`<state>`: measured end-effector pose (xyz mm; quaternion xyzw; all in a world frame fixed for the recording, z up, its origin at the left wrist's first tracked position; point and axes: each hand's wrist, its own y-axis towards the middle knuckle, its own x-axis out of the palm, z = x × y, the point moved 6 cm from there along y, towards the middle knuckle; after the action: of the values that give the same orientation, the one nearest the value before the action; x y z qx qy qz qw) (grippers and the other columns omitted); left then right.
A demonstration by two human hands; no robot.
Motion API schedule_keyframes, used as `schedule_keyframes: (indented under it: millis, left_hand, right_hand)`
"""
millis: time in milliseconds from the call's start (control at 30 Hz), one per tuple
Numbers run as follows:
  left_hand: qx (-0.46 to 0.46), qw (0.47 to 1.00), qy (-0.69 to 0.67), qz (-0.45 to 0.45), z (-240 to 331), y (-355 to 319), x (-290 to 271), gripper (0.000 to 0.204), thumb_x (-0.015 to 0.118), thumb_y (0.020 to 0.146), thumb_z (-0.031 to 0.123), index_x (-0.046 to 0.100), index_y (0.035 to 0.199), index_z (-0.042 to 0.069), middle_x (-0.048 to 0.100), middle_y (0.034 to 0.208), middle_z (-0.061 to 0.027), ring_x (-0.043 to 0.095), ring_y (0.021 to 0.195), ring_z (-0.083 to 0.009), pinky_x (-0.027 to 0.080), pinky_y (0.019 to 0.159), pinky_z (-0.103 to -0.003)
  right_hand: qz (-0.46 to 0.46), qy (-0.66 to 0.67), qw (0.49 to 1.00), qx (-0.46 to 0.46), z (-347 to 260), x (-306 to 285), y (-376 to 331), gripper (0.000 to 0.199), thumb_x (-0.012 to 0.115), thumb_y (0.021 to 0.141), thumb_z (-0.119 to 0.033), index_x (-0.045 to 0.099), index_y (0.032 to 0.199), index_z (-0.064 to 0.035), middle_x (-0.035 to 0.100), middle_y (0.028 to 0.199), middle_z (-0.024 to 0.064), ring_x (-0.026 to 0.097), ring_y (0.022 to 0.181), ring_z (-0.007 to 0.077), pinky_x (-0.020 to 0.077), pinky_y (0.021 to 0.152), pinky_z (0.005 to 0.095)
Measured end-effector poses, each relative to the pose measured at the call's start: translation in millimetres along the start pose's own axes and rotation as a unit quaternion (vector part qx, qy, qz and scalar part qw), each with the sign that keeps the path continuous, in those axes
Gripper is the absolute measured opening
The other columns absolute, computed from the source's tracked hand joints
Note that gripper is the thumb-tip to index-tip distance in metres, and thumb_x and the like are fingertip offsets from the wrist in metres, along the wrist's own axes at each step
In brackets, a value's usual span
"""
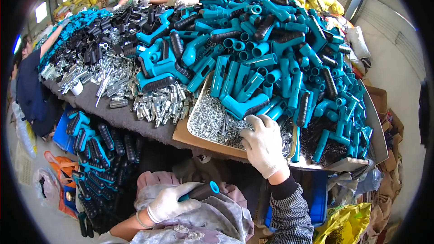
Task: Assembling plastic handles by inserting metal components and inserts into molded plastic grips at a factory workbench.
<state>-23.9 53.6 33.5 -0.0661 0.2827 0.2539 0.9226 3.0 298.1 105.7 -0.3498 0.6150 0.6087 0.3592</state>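
My left hand (171, 204), in a white glove, is wrapped round a black-and-teal tool handle (205, 191) above my lap. The round teal end of the handle points up and to the right. Over the right part of a shallow tray (193, 136) is my gloved right hand (265, 143), its bent fingers apart and reaching down toward the small silver metal parts (211, 124). Whether the fingertips touch any of these is hard to see. Just beyond the fingers lies a teal pistol-shaped housing with a black grip (246, 106), at the tray's far edge.
A tall heap of teal housings (275, 63) rises behind the tray. Silver cylindrical fittings (165, 106) and black sleeves (97, 36) cover the table's left. Below stands a bin of handles (97, 153). A yellow sack (346, 226) lies lower right. Several people work around the table.
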Motion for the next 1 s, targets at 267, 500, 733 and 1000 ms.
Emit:
schedule_keyframes:
  millis: [267, 500, 733, 1000]
  left_hand:
    - [-0.105, 0.980, -0.166, -0.003, -6, 8, -11, 0.050, 0.071, 0.092, 0.028, 0.059, 0.133, 0.003, 0.067, 0.080, -0.0054, 0.062, 0.065, -0.0119, 0.052, 0.062, -0.029]
    - [-0.019, 0.972, -0.231, 0.038, -24, 22, -19, 0.047, 0.066, 0.094, 0.025, 0.059, 0.134, 0.001, 0.064, 0.082, -0.0029, 0.056, 0.066, -0.0079, 0.048, 0.060, -0.026]
    - [0.089, 0.994, -0.049, 0.038, -34, 18, -43, 0.059, 0.076, 0.088, 0.037, 0.059, 0.135, 0.007, 0.073, 0.098, -0.0185, 0.073, 0.081, -0.0293, 0.057, 0.072, -0.037]
    - [0.051, 0.963, -0.185, 0.190, -53, -4, -83, 0.069, 0.073, 0.090, 0.047, 0.055, 0.136, 0.000, 0.071, 0.104, -0.0141, 0.070, 0.090, -0.0211, 0.055, 0.081, -0.034]
  right_hand:
    - [0.100, 0.279, 0.934, 0.199, 29, -8, -15, 0.018, 0.064, 0.090, -0.007, 0.065, 0.107, -0.0044, 0.067, 0.090, 0.0075, 0.061, 0.079, 0.0209, 0.0491, 0.073, 0.0351]
    - [-0.077, 0.653, 0.677, 0.332, -23, 9, -22, 0.024, 0.055, 0.101, -0.020, 0.064, 0.108, 0.0010, 0.058, 0.074, 0.0017, 0.044, 0.059, 0.0067, 0.0332, 0.054, 0.0210]
    - [-0.169, 0.406, 0.895, 0.078, -75, 9, 15, 0.013, 0.062, 0.094, -0.017, 0.068, 0.098, -0.0063, 0.072, 0.087, 0.0137, 0.070, 0.082, 0.0344, 0.0556, 0.073, 0.0405]
    - [-0.329, 0.621, 0.707, 0.079, -113, 45, 84, 0.033, 0.056, 0.102, -0.031, 0.063, 0.125, -0.0066, 0.066, 0.081, 0.0108, 0.068, 0.076, 0.0257, 0.0538, 0.072, 0.0374]
